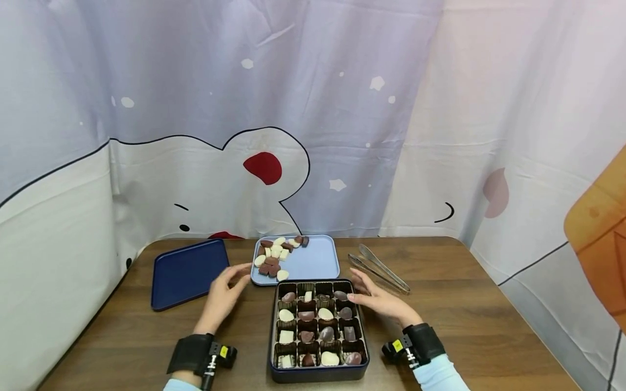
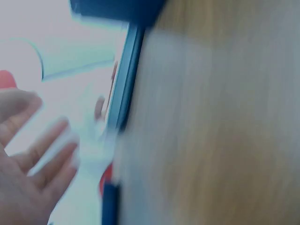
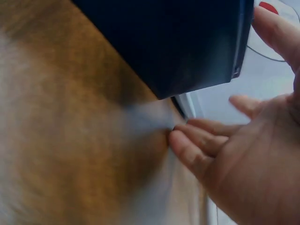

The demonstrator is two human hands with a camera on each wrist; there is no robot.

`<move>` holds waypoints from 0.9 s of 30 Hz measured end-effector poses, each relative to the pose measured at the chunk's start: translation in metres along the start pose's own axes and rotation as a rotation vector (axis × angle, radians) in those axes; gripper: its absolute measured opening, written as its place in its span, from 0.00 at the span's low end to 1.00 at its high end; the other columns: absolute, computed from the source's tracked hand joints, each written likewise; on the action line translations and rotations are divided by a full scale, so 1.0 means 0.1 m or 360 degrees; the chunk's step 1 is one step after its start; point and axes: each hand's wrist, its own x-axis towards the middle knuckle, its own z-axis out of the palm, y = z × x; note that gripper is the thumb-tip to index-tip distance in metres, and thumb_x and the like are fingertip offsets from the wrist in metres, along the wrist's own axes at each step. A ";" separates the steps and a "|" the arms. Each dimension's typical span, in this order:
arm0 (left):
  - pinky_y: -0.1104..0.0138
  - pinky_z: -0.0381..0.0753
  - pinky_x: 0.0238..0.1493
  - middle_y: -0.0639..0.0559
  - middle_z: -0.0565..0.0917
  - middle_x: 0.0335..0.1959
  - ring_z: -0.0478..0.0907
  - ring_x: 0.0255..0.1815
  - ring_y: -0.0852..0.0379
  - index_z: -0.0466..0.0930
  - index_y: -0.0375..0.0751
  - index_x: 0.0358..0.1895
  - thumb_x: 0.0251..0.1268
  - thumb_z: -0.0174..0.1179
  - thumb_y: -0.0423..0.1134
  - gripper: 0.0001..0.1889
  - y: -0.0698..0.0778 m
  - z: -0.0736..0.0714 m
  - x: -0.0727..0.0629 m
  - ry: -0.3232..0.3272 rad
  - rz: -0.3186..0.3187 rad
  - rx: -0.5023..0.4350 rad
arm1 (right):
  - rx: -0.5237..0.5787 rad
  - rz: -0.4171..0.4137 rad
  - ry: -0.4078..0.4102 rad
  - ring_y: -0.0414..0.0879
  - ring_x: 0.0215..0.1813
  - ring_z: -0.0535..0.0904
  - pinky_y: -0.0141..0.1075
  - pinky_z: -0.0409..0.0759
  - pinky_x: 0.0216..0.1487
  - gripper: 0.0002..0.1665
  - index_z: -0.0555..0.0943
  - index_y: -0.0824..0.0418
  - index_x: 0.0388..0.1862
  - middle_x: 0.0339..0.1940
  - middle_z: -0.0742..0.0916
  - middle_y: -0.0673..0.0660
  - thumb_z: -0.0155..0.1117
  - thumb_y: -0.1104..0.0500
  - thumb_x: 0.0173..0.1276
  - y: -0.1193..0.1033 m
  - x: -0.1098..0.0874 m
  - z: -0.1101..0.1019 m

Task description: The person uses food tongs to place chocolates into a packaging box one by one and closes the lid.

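A dark navy tin (image 1: pixel 318 374) holds a divided insert with chocolates, white, brown and dark, in its compartments. My right hand (image 1: pixel 379 296) is at the tin's far right corner, its thumb over the rim and its fingers extended outside. In the right wrist view the tin's side (image 3: pixel 187 42) stands beside that spread hand (image 3: pixel 253 154). My left hand (image 1: pixel 226 293) holds nothing; its loosely bent fingers reach the left edge of a light blue tray (image 1: pixel 318 260). The left wrist view is blurred but shows the left hand's (image 2: pixel 33 168) fingers apart.
Loose chocolates (image 1: pixel 276 252) lie on the left part of the light blue tray. Metal tongs (image 1: pixel 383 269) rest on the wooden table (image 1: pixel 464 315), just beyond the right hand. A navy lid (image 1: pixel 188 274) lies at the far left. A printed curtain (image 1: pixel 342 108) hangs behind the table.
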 end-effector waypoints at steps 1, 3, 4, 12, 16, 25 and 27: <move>0.47 0.75 0.65 0.33 0.82 0.61 0.76 0.63 0.36 0.81 0.37 0.66 0.76 0.62 0.36 0.19 -0.03 -0.08 0.00 0.0042 0.0005 0.0139 | -0.0006 -0.0033 -0.0025 0.77 0.82 0.49 0.70 0.53 0.79 0.50 0.42 0.65 0.86 0.83 0.53 0.78 0.59 0.50 0.80 0.03 0.00 0.00; 0.39 0.67 0.68 0.28 0.77 0.64 0.69 0.66 0.29 0.80 0.36 0.67 0.74 0.63 0.36 0.21 -0.09 -0.23 -0.01 0.0058 -0.0047 0.0381 | 0.0012 -0.0086 -0.0067 0.78 0.82 0.46 0.72 0.50 0.79 0.50 0.42 0.64 0.86 0.83 0.51 0.78 0.59 0.51 0.80 0.08 0.01 0.01; 0.36 0.64 0.68 0.25 0.74 0.66 0.66 0.68 0.26 0.78 0.34 0.68 0.74 0.63 0.36 0.23 -0.12 -0.30 -0.02 0.0033 -0.0097 0.0460 | 0.0021 -0.0110 -0.0086 0.78 0.83 0.44 0.72 0.49 0.79 0.49 0.42 0.64 0.86 0.84 0.50 0.78 0.58 0.52 0.80 0.11 0.01 0.02; 0.40 0.70 0.55 0.26 0.78 0.50 0.71 0.56 0.27 0.83 0.29 0.55 0.64 0.66 0.34 0.18 -0.33 -0.58 -0.06 -0.0112 -0.0320 0.0611 | 0.0217 -0.0130 -0.0129 0.74 0.85 0.34 0.76 0.38 0.77 0.46 0.47 0.59 0.87 0.86 0.45 0.71 0.57 0.54 0.80 0.19 0.02 0.07; 0.58 0.71 0.40 0.45 0.78 0.29 0.75 0.36 0.46 0.81 0.34 0.34 0.59 0.66 0.32 0.05 -0.38 -0.55 -0.06 -0.0141 -0.0360 0.0554 | 0.0253 -0.0108 -0.0109 0.72 0.85 0.35 0.75 0.37 0.78 0.45 0.48 0.57 0.87 0.87 0.45 0.69 0.57 0.54 0.80 0.23 0.02 0.08; 0.65 0.61 0.28 0.51 0.66 0.22 0.66 0.26 0.53 0.66 0.43 0.22 0.52 0.60 0.28 0.12 -0.24 -0.50 -0.07 -0.0209 -0.0354 0.0708 | 0.0274 -0.0106 -0.0078 0.73 0.85 0.35 0.77 0.36 0.77 0.45 0.49 0.56 0.87 0.87 0.47 0.68 0.58 0.54 0.80 0.26 0.02 0.08; 0.64 0.59 0.28 0.51 0.63 0.23 0.63 0.26 0.52 0.63 0.44 0.22 0.50 0.57 0.26 0.13 -0.17 -0.52 -0.09 -0.0109 -0.0256 0.0771 | 0.0280 -0.0111 -0.0082 0.72 0.85 0.35 0.76 0.36 0.77 0.45 0.49 0.57 0.87 0.87 0.47 0.68 0.58 0.54 0.80 0.26 0.03 0.09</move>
